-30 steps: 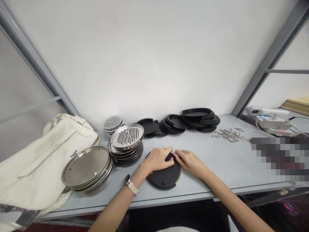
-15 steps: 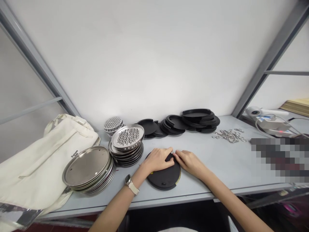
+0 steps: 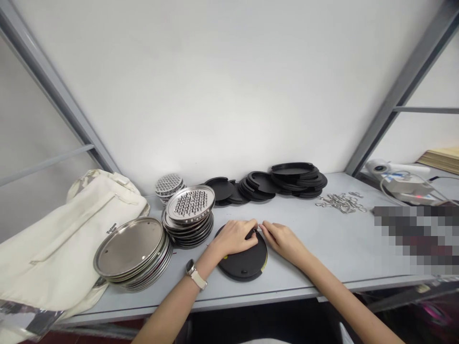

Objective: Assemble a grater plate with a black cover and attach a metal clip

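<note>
A black round cover [image 3: 241, 260] lies flat on the grey tabletop in front of me, with a strip of yellow at its rim. My left hand [image 3: 237, 237] rests over its upper part, thumb and fingers closed on it near the far edge. Just beside that edge, my right hand [image 3: 282, 239] has its thumb and index finger pinched together. A tiny bit of shiny metal shows between the two hands' fingertips, too small to make out. Left of the cover stands a stack of metal grater discs [image 3: 192, 204].
Plain metal discs [image 3: 131, 246] are stacked at left beside a cream bag [image 3: 68, 229]. More black round covers [image 3: 263, 184] lie along the wall. Several metal snap hooks [image 3: 342, 203] are heaped at right. A white device with cables [image 3: 405, 181] sits farther right.
The fingertips of my right hand have drawn slightly away from the cover's far edge. My left hand stays on the cover, which has hardly moved.
</note>
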`<state>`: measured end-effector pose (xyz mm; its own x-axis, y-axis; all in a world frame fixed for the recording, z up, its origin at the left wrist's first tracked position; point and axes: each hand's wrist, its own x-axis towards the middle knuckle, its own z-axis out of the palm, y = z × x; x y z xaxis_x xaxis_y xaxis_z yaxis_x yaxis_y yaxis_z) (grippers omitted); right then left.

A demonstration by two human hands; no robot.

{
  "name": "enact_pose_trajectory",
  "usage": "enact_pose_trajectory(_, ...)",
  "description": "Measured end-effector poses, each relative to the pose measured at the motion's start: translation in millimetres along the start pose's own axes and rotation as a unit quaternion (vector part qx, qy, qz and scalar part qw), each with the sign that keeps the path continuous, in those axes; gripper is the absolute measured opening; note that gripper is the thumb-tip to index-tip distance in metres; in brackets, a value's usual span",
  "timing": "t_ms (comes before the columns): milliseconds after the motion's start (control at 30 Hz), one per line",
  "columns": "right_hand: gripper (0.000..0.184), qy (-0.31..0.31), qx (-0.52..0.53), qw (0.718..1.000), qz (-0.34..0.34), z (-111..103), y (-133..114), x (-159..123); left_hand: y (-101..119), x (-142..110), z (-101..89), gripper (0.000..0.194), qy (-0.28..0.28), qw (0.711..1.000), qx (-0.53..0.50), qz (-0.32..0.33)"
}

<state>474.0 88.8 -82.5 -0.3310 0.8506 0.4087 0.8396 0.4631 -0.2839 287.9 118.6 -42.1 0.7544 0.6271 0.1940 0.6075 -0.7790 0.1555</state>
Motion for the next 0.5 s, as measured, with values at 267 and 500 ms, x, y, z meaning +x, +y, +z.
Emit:
enact_pose_trajectory(267,0.025,-0.037,0.025,0.999,0.010,-1.5,-1.3,-1.4,-0.1,0.4,2.4,0.020,-0.004,1.000,-0.003,-0.020)
enact_pose_trajectory(500,0.020,-0.042,0.032,0.999,-0.006,-1.9,-2.4,-1.5,-1.1,0.2,2.9,0.023,-0.010,0.999,-0.019,-0.029)
